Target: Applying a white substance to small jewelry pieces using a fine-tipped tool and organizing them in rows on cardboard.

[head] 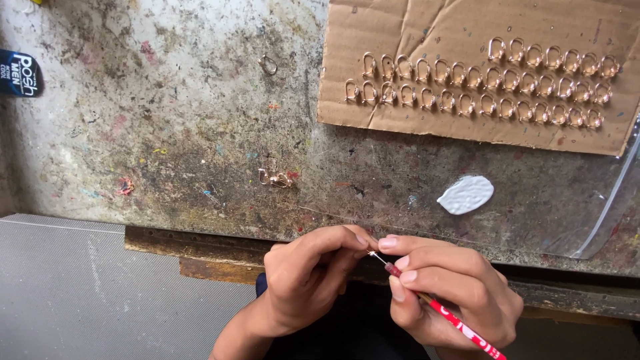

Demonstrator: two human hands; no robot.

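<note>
Stained workbench, right hand fingers clamped on red tool; left hand fingers pinched together

We've got a thin red tool with a fine metal tip, tilted diagonally, point touching a tiny piece pinched at the workbench's front edge.

A worn workbench fills the view, its pale grey top blotched with dark grime and flecks of old paint. Its front edge is rusty, chipped metal over wood, running just above the fingers. Beyond the fingers and to their right lies a sheet of brown cardboard, flat on the bench. Below and left of them sits a grey, finely textured panel. The light is soft and even, without hard shadows.
</note>
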